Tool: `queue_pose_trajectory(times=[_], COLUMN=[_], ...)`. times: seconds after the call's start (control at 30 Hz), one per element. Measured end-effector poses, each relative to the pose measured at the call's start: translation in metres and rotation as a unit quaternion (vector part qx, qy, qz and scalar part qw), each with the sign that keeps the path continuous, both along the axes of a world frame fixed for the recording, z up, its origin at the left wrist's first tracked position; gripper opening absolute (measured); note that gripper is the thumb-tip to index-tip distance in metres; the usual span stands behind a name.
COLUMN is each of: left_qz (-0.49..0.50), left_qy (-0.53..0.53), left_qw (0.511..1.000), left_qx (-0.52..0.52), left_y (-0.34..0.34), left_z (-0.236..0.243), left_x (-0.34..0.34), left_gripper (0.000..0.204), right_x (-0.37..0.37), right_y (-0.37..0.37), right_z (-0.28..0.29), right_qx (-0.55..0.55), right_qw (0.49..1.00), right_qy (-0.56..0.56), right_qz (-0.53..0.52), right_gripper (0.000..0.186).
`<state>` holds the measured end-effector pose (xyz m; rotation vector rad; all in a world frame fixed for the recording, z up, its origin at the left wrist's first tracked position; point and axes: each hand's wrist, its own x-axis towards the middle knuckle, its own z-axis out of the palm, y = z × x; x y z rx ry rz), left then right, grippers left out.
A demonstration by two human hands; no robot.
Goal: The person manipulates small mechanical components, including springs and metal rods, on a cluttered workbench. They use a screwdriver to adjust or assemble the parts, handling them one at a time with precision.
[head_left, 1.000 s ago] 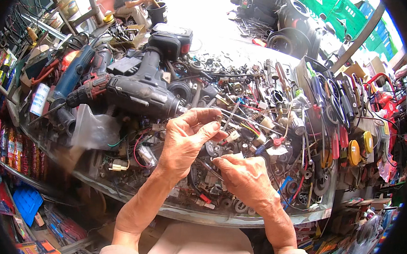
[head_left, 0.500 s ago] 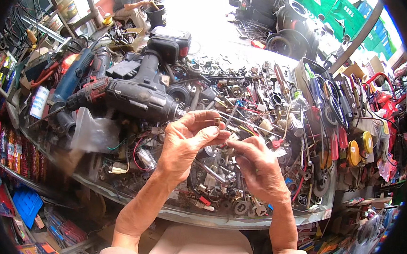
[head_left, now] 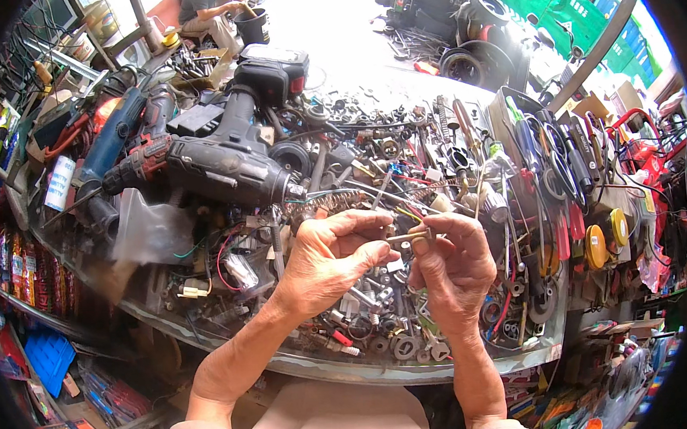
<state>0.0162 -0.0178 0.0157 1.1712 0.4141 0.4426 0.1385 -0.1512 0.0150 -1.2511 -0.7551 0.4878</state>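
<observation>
Above the cluttered tabletop, both hands meet over one thin, short metal rod (head_left: 406,238). My left hand (head_left: 338,251) is closed, its thumb and fingers pinching the rod's left end. At the other end, my right hand (head_left: 454,258) grips it between thumb and forefinger. A wider, bolt-like end seems to show at the right fingertips, partly covered by them. Under and around the hands lie loose small metal parts, among them a toothed ring (head_left: 404,346) near the front edge. A large black cordless impact wrench (head_left: 225,167) lies left of the hands.
A blue angle grinder (head_left: 115,135) and a clear plastic bag (head_left: 149,228) are at the left. Pliers and screwdrivers fill a bin (head_left: 504,115) at the right. Yellow round tins (head_left: 596,246) hang beyond it. Another person (head_left: 206,17) sits at the far left beside a black bucket (head_left: 253,28).
My right hand has come up and turned to pinch the rod's right end. The left hand has lowered slightly. A small brass-coloured piece seen at its fingertips earlier no longer shows there.
</observation>
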Motion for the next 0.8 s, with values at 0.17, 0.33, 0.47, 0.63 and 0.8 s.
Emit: queue_pose_trajectory(times=[0.17,0.33,0.47,0.63,0.8], left_qz=[-0.02,-0.012,-0.01,-0.024,-0.052], left_qy=[-0.019,-0.011,-0.022,-0.033,-0.105], left_qw=[0.999,0.999,0.998,0.993,0.965], left_qx=[-0.033,-0.043,-0.049,-0.112,-0.234], left_y=[0.001,0.002,0.003,0.006,0.013], left_z=[0.0,0.002,0.001,0.001,0.0], left_x=[0.0,0.0,0.0,-0.002,-0.005], left_gripper=[0.037,0.034,0.033,0.033,0.03], right_x=[0.0,-0.002,-0.001,0.001,0.005], right_y=[0.0,0.003,0.003,0.003,0.005], right_z=[-0.007,-0.009,-0.013,-0.013,-0.012], right_qx=[-0.028,0.002,-0.004,0.013,0.024], right_qw=[0.997,0.996,0.991,0.977,0.967], right_qy=[-0.062,-0.066,-0.114,-0.202,-0.248], right_qz=[-0.027,-0.064,-0.073,-0.064,-0.058], right_gripper=[0.025,0.025,0.026,0.027,0.031])
